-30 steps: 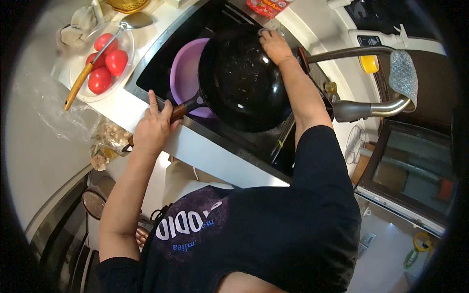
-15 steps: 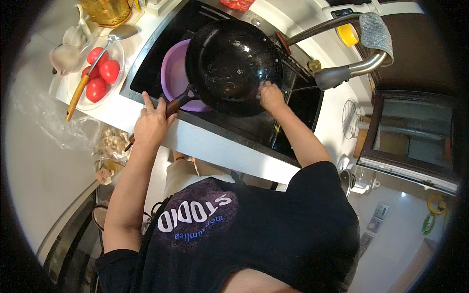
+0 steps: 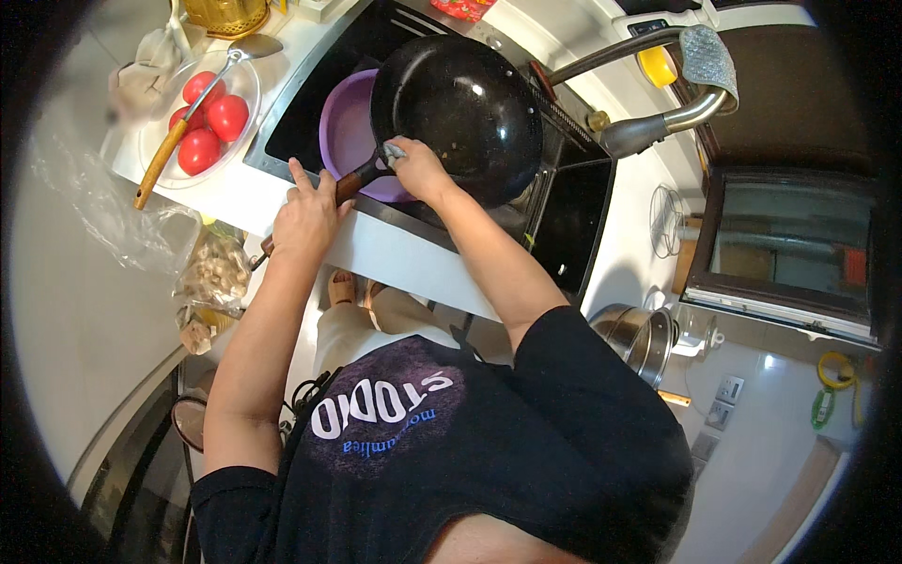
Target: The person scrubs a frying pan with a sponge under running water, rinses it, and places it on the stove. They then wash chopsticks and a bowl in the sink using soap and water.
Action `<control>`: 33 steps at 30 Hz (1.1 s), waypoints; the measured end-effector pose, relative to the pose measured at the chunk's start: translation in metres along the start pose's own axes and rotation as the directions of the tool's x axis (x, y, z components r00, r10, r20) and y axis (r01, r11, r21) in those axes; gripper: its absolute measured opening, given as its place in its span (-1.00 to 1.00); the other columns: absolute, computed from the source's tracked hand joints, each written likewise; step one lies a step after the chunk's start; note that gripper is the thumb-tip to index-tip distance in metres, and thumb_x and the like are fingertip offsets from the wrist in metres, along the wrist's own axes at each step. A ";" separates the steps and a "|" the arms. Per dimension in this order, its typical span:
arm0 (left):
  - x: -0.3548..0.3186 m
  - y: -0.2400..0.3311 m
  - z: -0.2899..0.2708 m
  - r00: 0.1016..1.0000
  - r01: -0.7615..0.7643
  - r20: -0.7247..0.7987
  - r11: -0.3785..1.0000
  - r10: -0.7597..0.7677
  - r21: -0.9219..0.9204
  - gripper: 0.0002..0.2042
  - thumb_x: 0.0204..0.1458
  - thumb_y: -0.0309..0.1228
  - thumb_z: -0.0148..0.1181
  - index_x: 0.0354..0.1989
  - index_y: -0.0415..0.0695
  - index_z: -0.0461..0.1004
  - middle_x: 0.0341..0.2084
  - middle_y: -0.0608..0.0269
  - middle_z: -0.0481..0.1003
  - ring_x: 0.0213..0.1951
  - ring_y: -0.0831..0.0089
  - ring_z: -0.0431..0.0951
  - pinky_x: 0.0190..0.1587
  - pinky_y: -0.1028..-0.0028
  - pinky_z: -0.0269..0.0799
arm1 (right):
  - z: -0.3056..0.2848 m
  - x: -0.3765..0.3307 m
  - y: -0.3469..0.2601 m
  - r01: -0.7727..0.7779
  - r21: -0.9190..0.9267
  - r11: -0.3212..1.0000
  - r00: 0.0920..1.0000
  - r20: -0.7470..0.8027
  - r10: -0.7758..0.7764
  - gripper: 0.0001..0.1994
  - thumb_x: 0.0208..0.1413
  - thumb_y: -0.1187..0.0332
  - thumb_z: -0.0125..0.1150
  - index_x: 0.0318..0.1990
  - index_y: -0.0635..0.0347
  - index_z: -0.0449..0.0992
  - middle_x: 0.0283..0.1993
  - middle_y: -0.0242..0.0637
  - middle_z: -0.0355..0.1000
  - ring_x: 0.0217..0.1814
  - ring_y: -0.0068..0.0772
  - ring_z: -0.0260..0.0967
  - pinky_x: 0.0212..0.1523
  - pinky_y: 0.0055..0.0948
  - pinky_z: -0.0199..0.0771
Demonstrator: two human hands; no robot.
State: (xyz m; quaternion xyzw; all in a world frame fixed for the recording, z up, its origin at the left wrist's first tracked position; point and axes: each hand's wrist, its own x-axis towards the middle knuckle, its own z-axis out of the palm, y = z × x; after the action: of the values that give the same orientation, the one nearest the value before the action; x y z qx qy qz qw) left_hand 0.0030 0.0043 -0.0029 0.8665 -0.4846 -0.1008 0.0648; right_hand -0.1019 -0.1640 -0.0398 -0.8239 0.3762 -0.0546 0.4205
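Head view, looking down over my dark printed shirt (image 3: 395, 423): both my forearms reach up from it toward the sink (image 3: 564, 216). My left hand (image 3: 305, 216) is closed around the wooden handle (image 3: 349, 183) of the black wok (image 3: 458, 105), gripping it at the front edge of the white worktop (image 3: 235, 193), where the worktop meets the sink rim. My right hand (image 3: 421, 172) is just beside it, curled over a small pale scrubbing pad (image 3: 393, 152) and pressing it against the near rim of the wok, close to where the handle joins the pan. The wok is tilted over the sink, its dark inside facing me, with a few specks on its surface. Under it, partly covered, a purple basin (image 3: 349, 132) sits in the sink. To my left on the worktop lie a clear plastic bag (image 3: 113, 211) and a bag of brownish lumps (image 3: 214, 273); farther off stands a glass bowl (image 3: 150, 150) of red tomatoes (image 3: 214, 117), with a ladle (image 3: 193, 103) resting across it. Beyond the wok, the metal tap (image 3: 658, 127) arches over the sink, a grey cloth (image 3: 707, 56) hung on it.
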 end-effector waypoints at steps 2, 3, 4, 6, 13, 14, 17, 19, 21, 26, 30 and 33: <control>0.000 -0.001 0.003 1.000 0.007 -0.001 1.000 -0.007 -0.005 -0.48 -0.11 -0.11 0.09 -0.03 -0.14 0.19 0.02 -0.43 0.05 -0.31 0.02 0.47 -0.37 0.28 0.46 | -0.013 -0.016 0.009 0.063 -0.073 0.995 0.994 0.095 -0.056 -0.70 -0.12 0.53 -0.07 -0.15 0.22 0.41 -0.16 -0.02 0.32 -0.10 -0.03 0.27 -0.09 -0.35 0.25; 0.001 0.001 0.002 1.000 0.005 -0.007 1.000 -0.005 -0.011 -0.49 -0.11 -0.11 0.10 -0.03 -0.14 0.19 0.02 -0.43 0.05 -0.31 0.02 0.47 -0.37 0.28 0.46 | -0.022 -0.032 0.025 0.087 -0.072 0.994 0.994 0.074 -0.082 -0.70 -0.12 0.53 -0.07 -0.16 0.19 0.42 -0.19 -0.03 0.33 -0.13 0.00 0.27 -0.09 -0.32 0.25; 0.001 0.003 0.001 1.000 0.004 -0.012 1.000 -0.005 -0.012 -0.49 -0.12 -0.11 0.10 -0.04 -0.14 0.19 0.02 -0.42 0.05 -0.31 0.02 0.47 -0.37 0.28 0.46 | -0.037 -0.043 0.040 0.105 -0.196 0.975 0.989 0.120 -0.082 -0.67 -0.15 0.56 -0.06 -0.15 0.15 0.43 -0.17 -0.04 0.33 -0.11 -0.01 0.28 -0.07 -0.30 0.26; 0.001 0.002 0.001 1.000 0.006 -0.013 1.000 -0.006 -0.013 -0.49 -0.12 -0.11 0.10 -0.04 -0.13 0.20 0.03 -0.42 0.05 -0.31 0.03 0.48 -0.38 0.27 0.47 | -0.070 -0.063 0.056 0.093 -0.452 0.887 0.982 0.189 -0.007 -0.64 -0.22 0.63 0.00 -0.20 0.09 0.48 -0.16 -0.09 0.33 -0.16 -0.05 0.32 -0.08 -0.23 0.29; 0.003 0.000 0.001 1.000 -0.006 0.002 1.000 0.006 0.007 -0.44 -0.14 -0.07 0.12 -0.01 -0.16 0.20 0.01 -0.45 0.06 -0.31 0.05 0.48 -0.41 0.32 0.48 | -0.145 -0.047 0.097 0.086 -0.967 0.239 0.980 0.039 -0.196 -0.82 -0.16 0.43 -0.01 -0.38 0.12 0.51 -0.24 -0.30 0.34 -0.17 -0.24 0.20 -0.22 -0.31 0.29; 0.004 0.001 0.002 1.000 -0.013 0.008 1.000 0.012 0.018 -0.42 -0.15 -0.06 0.12 0.00 -0.18 0.20 0.00 -0.48 0.06 -0.30 0.06 0.48 -0.42 0.35 0.48 | -0.136 -0.047 0.097 0.037 -0.979 0.203 0.999 0.032 -0.029 -0.83 -0.17 0.43 0.00 -0.39 0.16 0.50 -0.20 -0.28 0.34 -0.16 -0.24 0.21 -0.25 -0.34 0.31; 0.003 0.002 -0.001 1.000 0.005 0.019 1.000 -0.006 0.030 -0.42 -0.15 -0.05 0.13 -0.02 -0.17 0.20 0.01 -0.47 0.06 -0.32 0.06 0.49 -0.43 0.35 0.48 | -0.098 -0.059 0.056 0.020 -0.799 0.601 0.979 0.139 0.152 -0.78 -0.21 0.50 0.02 -0.33 0.18 0.50 -0.18 -0.10 0.38 -0.14 -0.05 0.29 -0.17 -0.28 0.36; 0.004 0.004 0.000 1.000 0.017 0.010 1.000 -0.017 0.018 -0.46 -0.15 -0.09 0.13 -0.03 -0.13 0.22 0.02 -0.43 0.06 -0.33 0.05 0.49 -0.43 0.30 0.48 | -0.075 -0.054 0.045 0.033 -0.536 0.843 0.942 0.299 0.153 -0.68 -0.23 0.53 -0.02 -0.21 0.20 0.47 -0.15 0.00 0.36 -0.06 0.00 0.28 -0.04 -0.30 0.28; 0.003 0.003 0.001 1.000 0.022 -0.006 1.000 -0.022 0.018 -0.48 -0.15 -0.11 0.14 -0.03 -0.10 0.23 0.02 -0.40 0.07 -0.34 0.04 0.48 -0.43 0.28 0.47 | -0.056 -0.041 0.016 0.069 -0.301 0.951 0.949 0.315 0.031 -0.59 -0.29 0.58 -0.07 -0.14 0.24 0.43 -0.13 0.07 0.34 -0.06 -0.04 0.29 0.00 -0.33 0.22; 0.004 0.006 -0.002 1.000 0.023 -0.012 1.000 -0.023 0.021 -0.48 -0.17 -0.12 0.16 -0.04 -0.10 0.24 0.02 -0.41 0.07 -0.34 0.04 0.48 -0.41 0.29 0.47 | -0.015 0.018 0.000 0.193 -0.089 0.977 0.976 0.121 -0.181 -0.59 -0.20 0.55 -0.09 -0.07 0.31 0.34 -0.04 0.08 0.24 0.03 0.00 0.19 0.04 -0.37 0.17; 0.003 0.005 -0.003 1.000 0.028 -0.005 0.999 -0.028 0.032 -0.47 -0.17 -0.12 0.16 -0.03 -0.11 0.24 0.03 -0.40 0.06 -0.31 0.04 0.47 -0.38 0.30 0.46 | -0.001 0.057 0.038 0.278 -0.414 0.867 0.955 0.020 -0.297 -0.48 -0.23 0.65 -0.02 0.03 0.31 0.19 0.05 0.06 0.12 0.07 0.07 0.10 0.04 -0.26 0.19; 0.003 0.009 -0.007 0.998 0.047 0.040 0.998 -0.049 0.038 -0.46 -0.17 -0.11 0.15 -0.02 -0.13 0.24 0.03 -0.42 0.05 -0.31 0.05 0.47 -0.38 0.32 0.46 | -0.018 0.074 0.062 0.162 -0.568 0.807 0.982 0.016 -0.186 -0.51 -0.10 0.60 -0.11 0.09 0.24 0.12 0.14 0.02 0.03 0.14 0.02 0.04 0.06 -0.26 0.19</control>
State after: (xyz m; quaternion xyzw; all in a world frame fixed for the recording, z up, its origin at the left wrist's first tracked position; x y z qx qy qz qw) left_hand -0.0011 -0.0026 0.0057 0.8767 -0.4665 -0.1111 0.0365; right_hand -0.0920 -0.2468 -0.0904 -0.9411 0.3067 0.0050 0.1423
